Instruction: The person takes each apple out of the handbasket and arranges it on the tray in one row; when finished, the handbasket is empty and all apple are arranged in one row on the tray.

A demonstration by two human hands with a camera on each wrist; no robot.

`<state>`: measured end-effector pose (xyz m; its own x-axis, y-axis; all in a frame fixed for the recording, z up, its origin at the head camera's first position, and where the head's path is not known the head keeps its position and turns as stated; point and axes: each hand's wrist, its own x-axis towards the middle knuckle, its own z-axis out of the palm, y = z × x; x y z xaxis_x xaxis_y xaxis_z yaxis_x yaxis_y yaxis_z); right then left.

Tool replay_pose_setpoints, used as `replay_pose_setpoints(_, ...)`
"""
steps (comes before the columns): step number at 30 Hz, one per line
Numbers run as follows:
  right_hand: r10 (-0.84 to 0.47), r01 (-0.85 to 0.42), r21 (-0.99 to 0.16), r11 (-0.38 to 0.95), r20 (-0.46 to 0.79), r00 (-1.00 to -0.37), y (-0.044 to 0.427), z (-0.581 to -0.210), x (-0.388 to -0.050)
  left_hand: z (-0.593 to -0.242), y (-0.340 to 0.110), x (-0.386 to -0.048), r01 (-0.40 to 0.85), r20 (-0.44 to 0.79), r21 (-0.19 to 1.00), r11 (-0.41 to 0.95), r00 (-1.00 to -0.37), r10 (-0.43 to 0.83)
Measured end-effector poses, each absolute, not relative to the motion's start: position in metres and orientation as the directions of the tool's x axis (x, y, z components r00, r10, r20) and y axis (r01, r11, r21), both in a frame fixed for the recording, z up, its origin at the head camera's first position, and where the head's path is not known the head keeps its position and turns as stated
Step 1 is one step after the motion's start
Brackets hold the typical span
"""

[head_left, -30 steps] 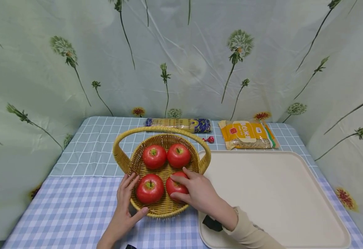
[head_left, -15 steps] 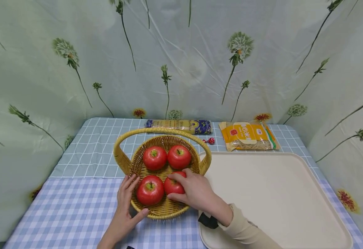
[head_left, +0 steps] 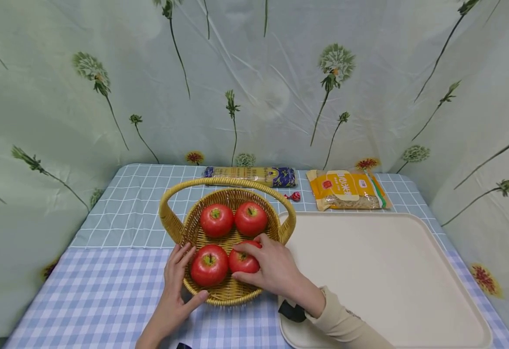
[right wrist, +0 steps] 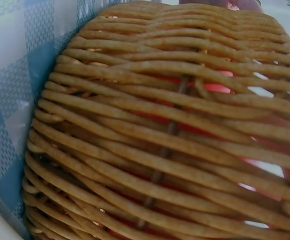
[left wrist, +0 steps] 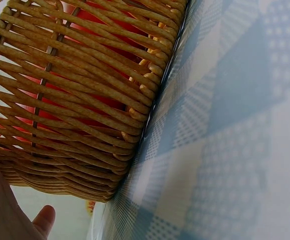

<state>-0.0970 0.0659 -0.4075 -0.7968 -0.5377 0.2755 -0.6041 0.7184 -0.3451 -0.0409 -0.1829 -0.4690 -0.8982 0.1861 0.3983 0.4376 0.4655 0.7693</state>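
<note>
On the left, a lavender-and-white gingham cloth (head_left: pixel 93 295) spreads across the near part of the surface, and a grey-blue cloth with thin white grid lines (head_left: pixel 128 208) lies beyond it; next comes the person's left hand (head_left: pixel 173 291), fingers apart and resting over the left rim of a round, golden-brown woven basket (head_left: pixel 231 293), its thumb spread away from them toward the near rim; the left wrist view shows the basket's wall close by, with red showing through the gaps; the basket stands upright on the cloths, its tall arched handle (head_left: pixel 228 181) rising over the far side, and it holds four red apples: the near-left apple (head_left: pixel 209 265), the far-left apple (head_left: pixel 217 220), the far-right apple (head_left: pixel 251 218) and the near-right apple (head_left: pixel 242 261); this last one is inside the basket, just beside the near-left apple, with the right hand (head_left: pixel 276 266) clamped on it, thumb on the near side and fingers on the far side; behind the basket lies a long yellow-and-blue plastic packet (head_left: pixel 250 175); to its right are a small red wrapped sweet (head_left: pixel 295 196) and a yellow-orange plastic bag with a clear lower part (head_left: pixel 347 190); a beige sleeve (head_left: pixel 346 320) crosses the near-left corner of a large cream rectangular tray with rounded corners (head_left: pixel 380 271), which fills the right side.
</note>
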Motion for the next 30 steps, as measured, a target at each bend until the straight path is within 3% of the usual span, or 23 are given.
replay_pose_setpoints(12,-0.443,-0.632,-0.548,0.548,0.451,-0.775,0.074,-0.401,-0.089,-0.472,-0.184,-0.041,0.424,0.383,0.774,0.47,-0.905,0.186)
replay_pose_setpoints(21,-0.387,-0.621,-0.695,0.362,0.494,-0.779,0.086,-0.402,-0.083,-0.471,-0.185,-0.042,0.434,0.394,0.765,0.475,-0.9,0.188)
replay_pose_setpoints(30,-0.335,-0.619,-0.748,0.238,0.535,-0.775,0.101,-0.4,-0.071,-0.47,-0.185,-0.042,0.426,0.384,0.763,0.487,-0.904,0.188)
